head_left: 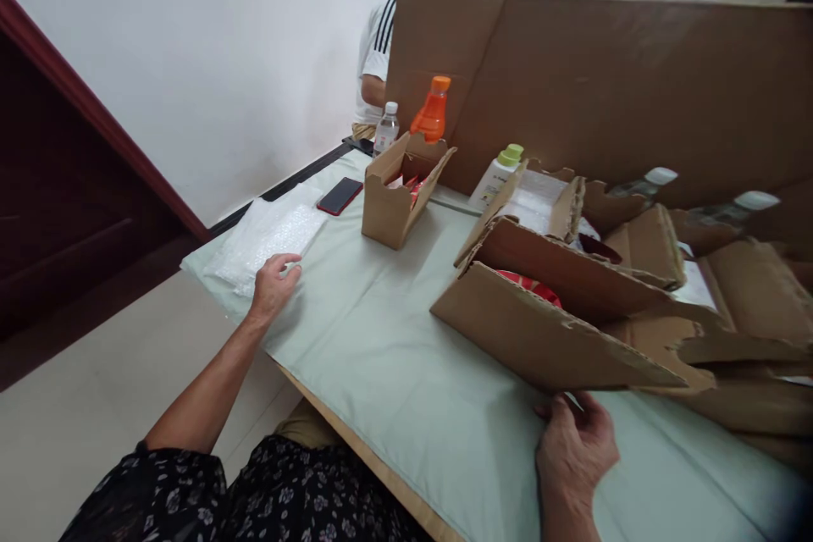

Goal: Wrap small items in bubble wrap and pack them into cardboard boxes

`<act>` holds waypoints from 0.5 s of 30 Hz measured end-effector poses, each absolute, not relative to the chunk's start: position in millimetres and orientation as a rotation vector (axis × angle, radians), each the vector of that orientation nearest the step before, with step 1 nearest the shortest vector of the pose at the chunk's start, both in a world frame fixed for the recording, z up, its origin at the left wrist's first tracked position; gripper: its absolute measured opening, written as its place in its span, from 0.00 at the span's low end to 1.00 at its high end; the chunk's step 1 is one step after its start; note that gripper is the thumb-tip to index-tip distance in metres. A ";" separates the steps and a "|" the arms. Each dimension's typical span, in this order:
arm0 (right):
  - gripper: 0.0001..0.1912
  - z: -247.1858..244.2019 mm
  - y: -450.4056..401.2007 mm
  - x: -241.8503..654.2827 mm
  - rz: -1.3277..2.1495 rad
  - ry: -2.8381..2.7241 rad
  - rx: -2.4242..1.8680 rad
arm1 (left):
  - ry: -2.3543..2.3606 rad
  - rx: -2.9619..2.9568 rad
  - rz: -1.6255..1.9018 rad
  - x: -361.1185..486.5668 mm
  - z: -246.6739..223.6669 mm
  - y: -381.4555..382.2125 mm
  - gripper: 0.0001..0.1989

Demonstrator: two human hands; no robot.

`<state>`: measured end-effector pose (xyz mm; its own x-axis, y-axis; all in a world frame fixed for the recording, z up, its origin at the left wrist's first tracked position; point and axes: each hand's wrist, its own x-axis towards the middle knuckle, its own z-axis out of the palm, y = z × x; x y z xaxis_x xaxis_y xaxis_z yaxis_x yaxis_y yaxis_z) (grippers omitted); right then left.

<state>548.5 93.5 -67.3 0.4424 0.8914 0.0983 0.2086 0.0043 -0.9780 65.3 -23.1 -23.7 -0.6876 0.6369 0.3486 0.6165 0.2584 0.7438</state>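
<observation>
My left hand is over the table's left side, at the near edge of a stack of clear bubble wrap. Its thumb and index finger are apart, with nothing seen between them. My right hand rests on the table by the lower edge of a large open cardboard box. Its fingers are loosely bent and spread, the tips at the box's underside; whether they touch it I cannot tell. Something red and patterned lies inside that box.
A small cardboard box with red packets stands mid-table, beside a phone. Behind are a water bottle, an orange bottle and a green-capped white bottle. A tall cardboard panel hides part of a seated person.
</observation>
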 end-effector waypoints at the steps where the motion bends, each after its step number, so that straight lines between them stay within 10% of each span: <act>1: 0.26 -68.1 94.2 548.7 0.717 -1.012 -1.492 | 2.509 1.227 1.418 61.2 -25.7 -26.9 0.15; 15: 0.21 -65.6 97.6 545.6 0.708 -1.004 -1.487 | 2.746 1.289 0.880 49.9 -28.5 -12.5 0.18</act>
<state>545.6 97.6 -65.6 0.4522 0.8857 0.1050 0.1979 0.0152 -0.9801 49.9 -12.5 -28.5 -0.6667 0.7048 0.2426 0.7145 0.5115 0.4774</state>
